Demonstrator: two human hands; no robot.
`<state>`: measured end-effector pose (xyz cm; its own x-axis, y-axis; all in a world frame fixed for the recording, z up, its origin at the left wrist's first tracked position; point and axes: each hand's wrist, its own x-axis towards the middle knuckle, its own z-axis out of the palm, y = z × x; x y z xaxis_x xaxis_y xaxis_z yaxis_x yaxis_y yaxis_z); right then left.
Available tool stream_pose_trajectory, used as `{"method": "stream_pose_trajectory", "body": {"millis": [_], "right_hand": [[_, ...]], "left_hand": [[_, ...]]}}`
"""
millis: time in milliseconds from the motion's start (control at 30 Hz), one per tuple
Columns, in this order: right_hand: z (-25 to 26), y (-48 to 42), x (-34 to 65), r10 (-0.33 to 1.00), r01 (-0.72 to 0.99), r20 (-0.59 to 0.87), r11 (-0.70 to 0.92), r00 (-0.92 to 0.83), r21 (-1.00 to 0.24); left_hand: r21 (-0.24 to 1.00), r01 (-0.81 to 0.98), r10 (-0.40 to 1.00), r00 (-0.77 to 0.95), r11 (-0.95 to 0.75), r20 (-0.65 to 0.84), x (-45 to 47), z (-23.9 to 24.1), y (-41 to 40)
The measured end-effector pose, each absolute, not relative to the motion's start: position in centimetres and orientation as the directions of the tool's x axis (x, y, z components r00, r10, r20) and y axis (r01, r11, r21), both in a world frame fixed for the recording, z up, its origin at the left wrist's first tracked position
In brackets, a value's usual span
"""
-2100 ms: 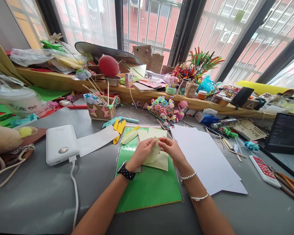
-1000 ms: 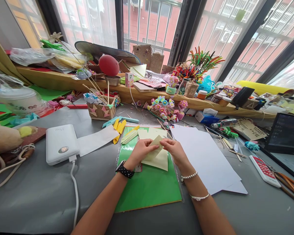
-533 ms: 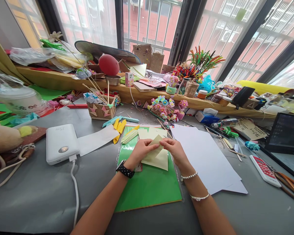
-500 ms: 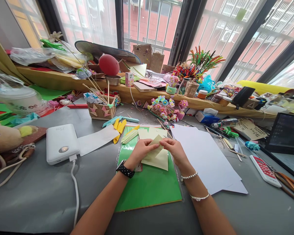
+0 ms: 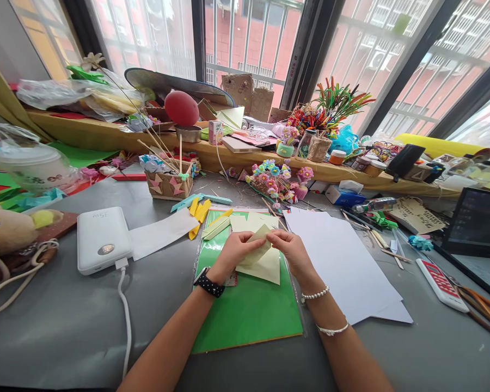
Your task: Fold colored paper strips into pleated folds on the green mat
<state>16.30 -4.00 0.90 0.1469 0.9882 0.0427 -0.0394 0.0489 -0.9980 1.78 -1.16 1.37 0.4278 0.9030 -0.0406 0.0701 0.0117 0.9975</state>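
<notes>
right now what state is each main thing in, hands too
left hand: closed on pale yellow paper
right hand: pinching that paper's edge
pale yellow paper: held up, folds unclear
green pack: lying flat
white sheets: flat, overlapping
power bank: lying flat, cable plugged in
laptop: open, screen mostly dark
balloon: inflated
tissue box: open, tissue showing
watch: strapped on

Both forearms slant forward and inward. The left hand and right hand nearly meet, each closed in a pinch.
</notes>
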Motion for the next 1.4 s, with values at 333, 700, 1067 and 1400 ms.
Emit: {"method": "stream_pose_trajectory", "body": {"millis": [333, 700, 1067, 1400], "right_hand": [[0.96, -3.88, 16.35, 0.986, -0.038, 0.032, 0.039, 0.166, -0.999], [1.28, -4.05, 16.2, 0.987, 0.026, 0.12, 0.118, 0.11, -0.993], [1.03, -3.97, 15.97, 0.955, 0.248, 0.287, 0.259, 0.081, -0.933], [0.76, -3.93, 16.35, 0.892, 0.715, 0.429, 0.392, -0.141, -0.579]], "left_hand": [[0.996, 0.09, 0.899, 0.435, 0.012, -0.05, 1.77, 1.55, -1.23], [0.998, 0.056, 0.903, 0.429, -0.008, -0.017, 1.88, 1.43, -1.24], [0.994, -0.043, 0.89, 0.45, 0.098, -0.068, 1.66, 1.41, -1.21], [0.989, -0.049, 0.886, 0.453, 0.14, -0.102, 1.56, 1.36, -1.01]]}}
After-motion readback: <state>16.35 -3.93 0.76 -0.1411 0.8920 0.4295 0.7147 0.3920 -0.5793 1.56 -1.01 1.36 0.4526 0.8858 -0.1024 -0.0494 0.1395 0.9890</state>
